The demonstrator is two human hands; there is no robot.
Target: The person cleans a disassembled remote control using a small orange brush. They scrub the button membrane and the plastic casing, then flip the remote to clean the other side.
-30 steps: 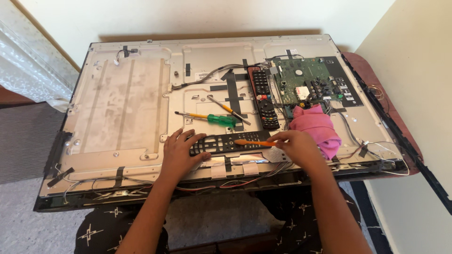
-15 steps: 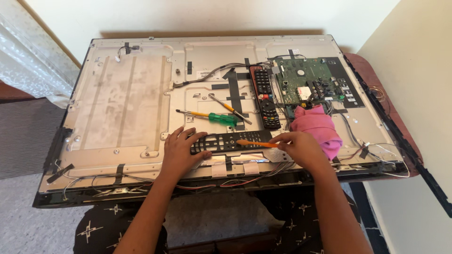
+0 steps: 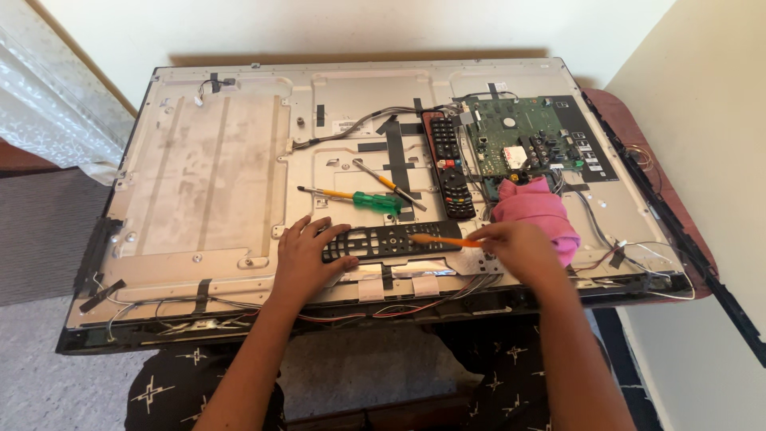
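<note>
Nearest the viewer, dark trousers with small white star marks [image 3: 171, 391] are seen below the edge of the table [image 3: 678, 239], on which a large flat television [image 3: 199, 183] lies face down with its rear metal panel bared. Just beyond that near edge, a black remote-control shell [image 3: 391, 241], full of empty button holes, is laid with its long axis running left to right. Its left end is pressed down by the left hand [image 3: 307, 259], whose fingers are spread flat over the shell and the panel. The right hand [image 3: 515, 247] is at the shell's right end, its fingers pinched around a thin orange tool [image 3: 447, 240], which is pointed leftward along the shell and touches its top face. Just behind the right hand a pink cloth [image 3: 536, 209] is bunched. Further back, a green-handled screwdriver [image 3: 363, 198] and a second, yellow-handled screwdriver [image 3: 391, 185] lie near each other, and an intact black remote [image 3: 451, 172] lies lengthwise away from the viewer. Beyond it a green circuit board [image 3: 523, 140] is mounted, with a small white rectangular label near its middle and black tape strips to its left.
</note>
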